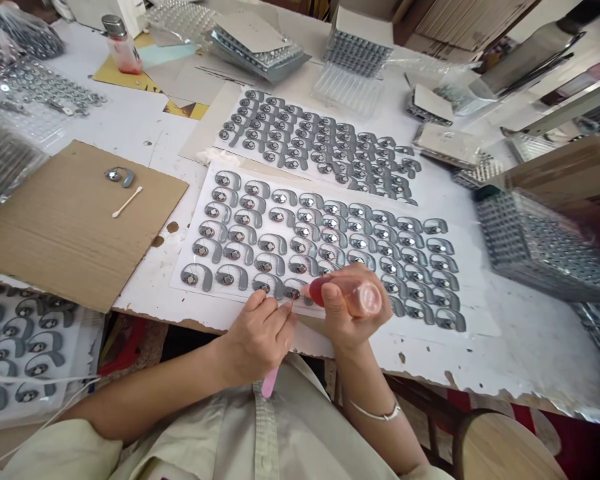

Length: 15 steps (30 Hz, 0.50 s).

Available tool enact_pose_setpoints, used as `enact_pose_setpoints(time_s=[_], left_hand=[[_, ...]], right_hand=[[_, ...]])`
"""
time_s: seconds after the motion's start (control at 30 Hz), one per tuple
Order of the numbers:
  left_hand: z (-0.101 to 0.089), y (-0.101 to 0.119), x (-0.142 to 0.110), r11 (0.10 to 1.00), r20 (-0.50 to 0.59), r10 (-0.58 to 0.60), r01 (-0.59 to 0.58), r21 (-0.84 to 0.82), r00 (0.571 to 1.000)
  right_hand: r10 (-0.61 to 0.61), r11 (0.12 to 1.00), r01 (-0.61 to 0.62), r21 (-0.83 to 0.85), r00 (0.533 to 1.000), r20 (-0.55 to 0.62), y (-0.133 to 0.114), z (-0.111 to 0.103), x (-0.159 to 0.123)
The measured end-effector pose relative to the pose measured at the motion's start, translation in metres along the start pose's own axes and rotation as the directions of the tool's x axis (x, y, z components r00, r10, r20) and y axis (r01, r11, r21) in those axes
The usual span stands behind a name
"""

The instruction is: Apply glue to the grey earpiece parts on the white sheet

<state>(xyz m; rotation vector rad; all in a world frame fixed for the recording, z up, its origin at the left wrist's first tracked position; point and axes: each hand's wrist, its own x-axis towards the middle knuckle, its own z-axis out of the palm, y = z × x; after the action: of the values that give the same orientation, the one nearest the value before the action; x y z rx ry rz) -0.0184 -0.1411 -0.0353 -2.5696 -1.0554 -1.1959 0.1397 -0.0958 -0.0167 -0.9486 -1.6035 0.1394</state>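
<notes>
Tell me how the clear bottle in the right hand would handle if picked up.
The clear bottle in the right hand looks like soft plastic, so it would probably give when squeezed. Its rounded body may well roll if laid on the white table. The red contents gathered at its narrow end may make that end feel slightly heavier.

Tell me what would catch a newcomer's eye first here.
Rows of grey hook-shaped parts with shiny metal centres fill two white sheets mid-table. At the front edge, the right hand holds a clear red-tipped dropper bottle beside the left hand, which grips a pink stick.
</notes>
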Motion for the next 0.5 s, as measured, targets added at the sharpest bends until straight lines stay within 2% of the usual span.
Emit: enact_pose_setpoints(time_s=[0.23, 0.43, 0.5], left_hand=[[-0.001, -0.001, 0.0, 1.0, -0.013, 0.001, -0.001, -0.013, 1.0], [0.003, -0.003, -0.003, 0.997, -0.007, -0.026, 0.026, -0.077, 1.0], [0.004, -0.004, -0.005, 0.995, -0.003, -0.027, 0.027, -0.098, 1.0]], right_hand=[[-0.024, 1.0, 0.024, -0.019, 1.0, 0.005, -0.001, -0.002, -0.001], [-0.015, 0.999, 0.006, -0.045, 0.982, -0.191, -0.003, -0.01, -0.017], [0.006, 0.999, -0.016, -0.05, 0.98, -0.199, -0.003, -0.011, -0.022]])
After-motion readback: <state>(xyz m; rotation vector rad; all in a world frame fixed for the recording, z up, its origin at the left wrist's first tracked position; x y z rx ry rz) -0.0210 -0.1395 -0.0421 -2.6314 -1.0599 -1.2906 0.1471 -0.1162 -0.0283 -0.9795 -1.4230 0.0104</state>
